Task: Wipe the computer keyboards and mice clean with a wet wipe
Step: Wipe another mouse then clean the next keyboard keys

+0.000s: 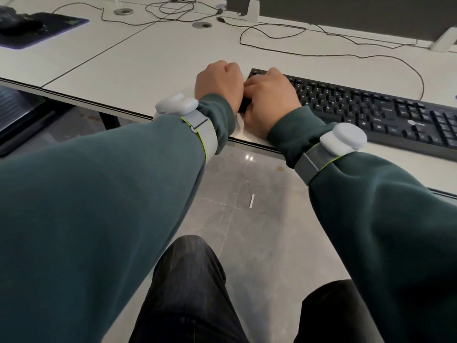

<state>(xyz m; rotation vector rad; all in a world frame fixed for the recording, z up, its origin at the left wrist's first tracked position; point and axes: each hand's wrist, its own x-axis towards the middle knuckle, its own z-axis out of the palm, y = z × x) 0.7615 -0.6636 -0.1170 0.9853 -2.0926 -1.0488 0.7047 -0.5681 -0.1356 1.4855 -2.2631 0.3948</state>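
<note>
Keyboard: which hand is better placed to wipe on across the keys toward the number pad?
Right, probably. The right hand already rests on the keyboard at its left end, keys stretching to its right. The left hand sits fisted beside that end.

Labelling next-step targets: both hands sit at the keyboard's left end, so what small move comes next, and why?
Probably sweep the right hand rightward along the key rows. Both it and the left hand bunch at the black keyboard's left end; everything to the right lies uncovered. The wipe itself is hidden.
</note>
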